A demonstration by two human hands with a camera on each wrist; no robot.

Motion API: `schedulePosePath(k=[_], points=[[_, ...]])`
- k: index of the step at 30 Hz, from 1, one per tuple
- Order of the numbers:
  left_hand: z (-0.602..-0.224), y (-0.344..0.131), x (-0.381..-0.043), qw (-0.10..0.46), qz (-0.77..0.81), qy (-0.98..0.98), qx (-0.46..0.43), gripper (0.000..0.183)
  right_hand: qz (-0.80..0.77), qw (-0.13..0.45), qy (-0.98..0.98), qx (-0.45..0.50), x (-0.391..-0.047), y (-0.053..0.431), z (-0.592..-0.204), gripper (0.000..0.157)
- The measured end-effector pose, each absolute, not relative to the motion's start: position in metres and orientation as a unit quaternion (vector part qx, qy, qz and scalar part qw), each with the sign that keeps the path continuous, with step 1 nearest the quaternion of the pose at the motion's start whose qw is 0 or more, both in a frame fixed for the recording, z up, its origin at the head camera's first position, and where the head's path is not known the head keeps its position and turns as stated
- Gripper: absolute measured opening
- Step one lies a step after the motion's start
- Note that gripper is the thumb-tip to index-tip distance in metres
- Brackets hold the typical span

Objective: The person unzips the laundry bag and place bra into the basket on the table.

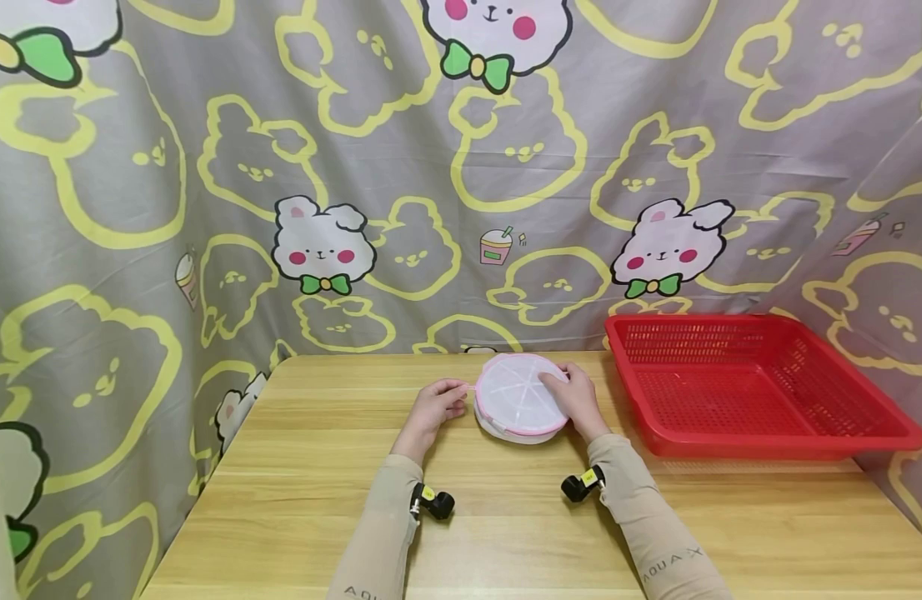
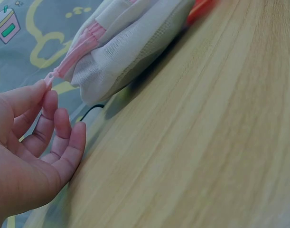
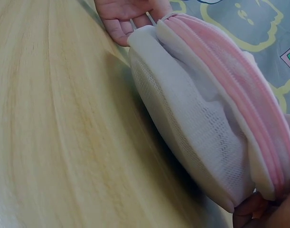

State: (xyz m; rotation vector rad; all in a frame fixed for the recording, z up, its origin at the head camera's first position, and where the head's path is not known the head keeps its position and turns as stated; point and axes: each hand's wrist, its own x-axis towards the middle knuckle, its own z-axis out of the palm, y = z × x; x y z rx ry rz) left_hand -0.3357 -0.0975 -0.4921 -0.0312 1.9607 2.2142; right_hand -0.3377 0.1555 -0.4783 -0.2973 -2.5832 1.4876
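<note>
A round white mesh laundry bag [image 1: 515, 398] with a pink zipper [image 3: 230, 78] round its edge is held at the back middle of the table. My left hand [image 1: 434, 407] is at the bag's left side. Its thumb and index finger pinch the small pink zipper pull [image 2: 51, 77], while the other fingers curl loosely. My right hand [image 1: 583, 402] grips the bag's right edge, thumb on top. In the right wrist view its fingers [image 3: 247, 211] partly show under the rim, and the bag's underside looks slightly raised off the wood.
To the right stands a red plastic basket [image 1: 761, 446] with perforated walls. The wooden table [image 1: 498, 533] reaches back to a grey patterned curtain [image 1: 423, 167], which hangs behind and along both sides.
</note>
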Motion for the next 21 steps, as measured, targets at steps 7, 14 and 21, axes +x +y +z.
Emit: schedulePosePath(k=[7,14,21], points=[[-0.4926,-0.0972,-0.3366,0.092,0.745,0.660,-0.013,0.021,0.499,0.073,-0.859,-0.091,-0.3358,0.1555,-0.4770,0.039],[-0.4915,-0.0977,-0.3342,0.081,0.757,0.648,-0.024,0.016,0.507,0.033,-0.859,-0.066,-0.3367,0.1586,-0.4775,0.044],[-0.4919,-0.0976,-0.3351,0.076,0.765,0.638,-0.031,0.017,0.505,0.007,-0.861,-0.060,-0.3371,0.1593,-0.4716,0.049]])
